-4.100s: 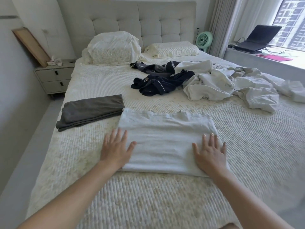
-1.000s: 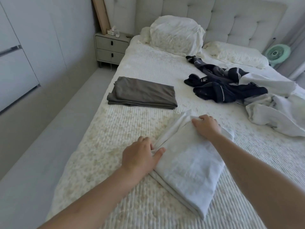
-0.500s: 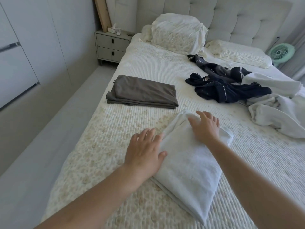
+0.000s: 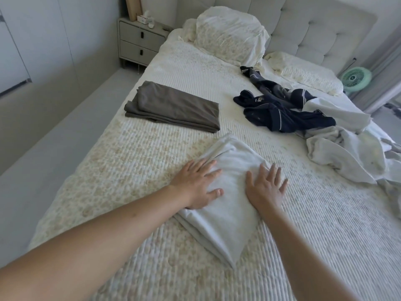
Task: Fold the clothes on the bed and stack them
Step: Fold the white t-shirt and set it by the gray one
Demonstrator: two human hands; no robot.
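Note:
A folded white garment (image 4: 230,218) lies in the middle of the bed (image 4: 134,161), running from near me toward the headboard. My left hand (image 4: 196,184) presses flat on its left edge with fingers spread. My right hand (image 4: 265,187) lies flat on its right side, fingers straight. A folded brown-grey garment (image 4: 175,106) sits farther off on the left side of the bed. A crumpled navy garment (image 4: 280,111) and a heap of white clothes (image 4: 347,148) lie unfolded on the right.
Two pillows (image 4: 230,33) lean against the padded headboard (image 4: 314,25). A nightstand (image 4: 140,41) stands left of the bed, beside a strip of floor (image 4: 43,148). A green fan (image 4: 355,78) stands at the far right.
The white garment went from a wide rectangle to a narrower fold. In the last second both hands let go of its far end and slid back toward me, now lying flat on it.

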